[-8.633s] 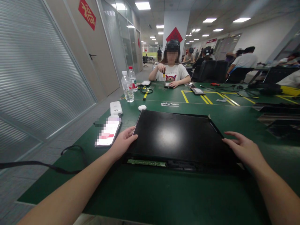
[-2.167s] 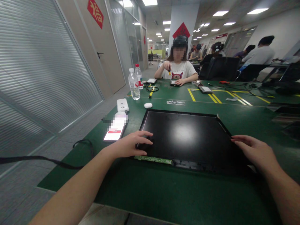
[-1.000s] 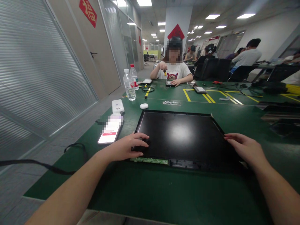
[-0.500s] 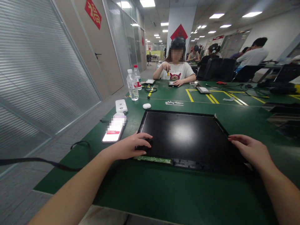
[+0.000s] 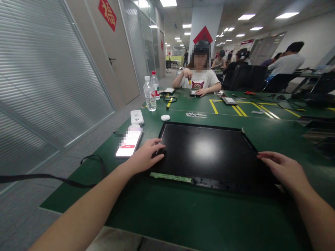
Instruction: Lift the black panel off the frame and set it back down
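Note:
A black display panel [image 5: 204, 150] lies flat on the green table in front of me, its dark screen facing up and a bright reflection on it. A narrow green circuit board [image 5: 171, 177] runs along its near edge, at the left. My left hand [image 5: 149, 155] rests at the panel's left edge, its fingers spread and reaching over the border onto the screen. At the right edge, my right hand [image 5: 284, 167] has its fingers pressed together on the rim; part of the grip is hidden behind the hand.
Left of the panel are a lit phone [image 5: 128, 141], a white power bank [image 5: 137, 117] and a white earbud case [image 5: 165, 118]. Two bottles [image 5: 150, 97] stand farther back. Across the table [image 5: 183, 216] a person [image 5: 200, 78] works with a yellow-handled tool. A black strap [image 5: 52, 179] hangs at left.
My left hand has slid a little up along the panel's left edge, away from me. My right hand stays at the right edge. The whole view has shifted slightly.

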Motion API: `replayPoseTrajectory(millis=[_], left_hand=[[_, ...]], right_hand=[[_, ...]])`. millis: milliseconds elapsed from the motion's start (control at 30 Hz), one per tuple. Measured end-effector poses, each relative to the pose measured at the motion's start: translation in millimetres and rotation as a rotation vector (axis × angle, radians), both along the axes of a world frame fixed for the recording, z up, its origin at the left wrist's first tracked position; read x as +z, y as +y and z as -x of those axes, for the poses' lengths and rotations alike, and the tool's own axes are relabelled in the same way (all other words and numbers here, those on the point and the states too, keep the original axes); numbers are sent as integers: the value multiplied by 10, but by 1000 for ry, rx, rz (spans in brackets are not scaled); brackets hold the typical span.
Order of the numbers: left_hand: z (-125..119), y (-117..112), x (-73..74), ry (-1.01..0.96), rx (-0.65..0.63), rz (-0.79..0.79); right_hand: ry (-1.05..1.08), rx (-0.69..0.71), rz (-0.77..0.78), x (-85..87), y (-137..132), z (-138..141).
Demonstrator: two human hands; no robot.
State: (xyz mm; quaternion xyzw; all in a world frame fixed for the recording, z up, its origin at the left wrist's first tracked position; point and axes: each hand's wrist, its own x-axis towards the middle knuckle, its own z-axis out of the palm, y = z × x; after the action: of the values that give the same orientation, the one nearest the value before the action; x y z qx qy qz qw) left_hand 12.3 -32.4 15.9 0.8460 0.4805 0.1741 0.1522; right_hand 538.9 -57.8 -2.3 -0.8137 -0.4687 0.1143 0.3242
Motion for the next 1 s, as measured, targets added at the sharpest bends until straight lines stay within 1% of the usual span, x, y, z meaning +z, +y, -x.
replayPoseTrajectory(millis=[100,233,333,533,733,900,1000], left_hand=[[-1,40,-56,63,113,-65],[-11,72,-86,152,199,-63],[-40,78,-98,181,207,-45],[-78,107,-113,161,208,-57],[-80,136,-87,152,204,19],[-66,151,-108,139,193,-12],[-64,141,-96,134,199,-7]], right_hand=[[-7,9,-14,-41,11,-36],[-6,2,-36,-56,16,-38],[3,-9,-8,-33,11,-10],[-2,-11,11,2,2,29],[-18,-17,4,25,-7,47],[-13,-13,-3,10,-3,34],[-15,-9,-1,-7,8,12]])
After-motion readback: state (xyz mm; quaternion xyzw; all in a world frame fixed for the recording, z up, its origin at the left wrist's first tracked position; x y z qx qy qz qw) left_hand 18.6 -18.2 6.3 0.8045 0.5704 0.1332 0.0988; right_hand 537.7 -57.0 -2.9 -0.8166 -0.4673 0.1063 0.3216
